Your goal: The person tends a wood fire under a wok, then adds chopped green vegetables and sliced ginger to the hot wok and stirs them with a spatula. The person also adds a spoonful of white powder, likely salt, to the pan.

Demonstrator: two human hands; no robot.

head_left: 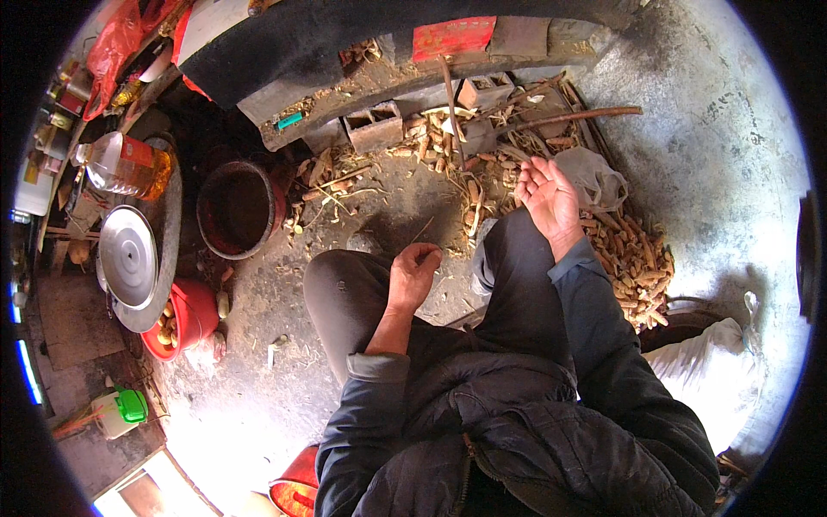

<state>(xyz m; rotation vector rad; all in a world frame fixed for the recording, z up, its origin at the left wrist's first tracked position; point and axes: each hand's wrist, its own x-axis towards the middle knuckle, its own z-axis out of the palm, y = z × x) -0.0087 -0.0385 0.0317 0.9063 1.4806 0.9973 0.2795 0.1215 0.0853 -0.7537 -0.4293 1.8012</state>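
Note:
Above my left knee, my left hand is closed, its thumb and fingers drawn together. Whatever they may hold is hidden or too small to name. A thin straw shows just beyond its fingers, and I cannot tell whether they touch. My right hand is raised past my right knee, palm up, fingers apart and slightly bent, with nothing in it. Close to its right lies a pale plastic bag on a heap of corn cobs.
Concrete blocks and sticks edge the far side amid husks. At left stand a dark bucket, a red bucket of roundish produce, a metal lid and an oil bottle. A white sack sits at right.

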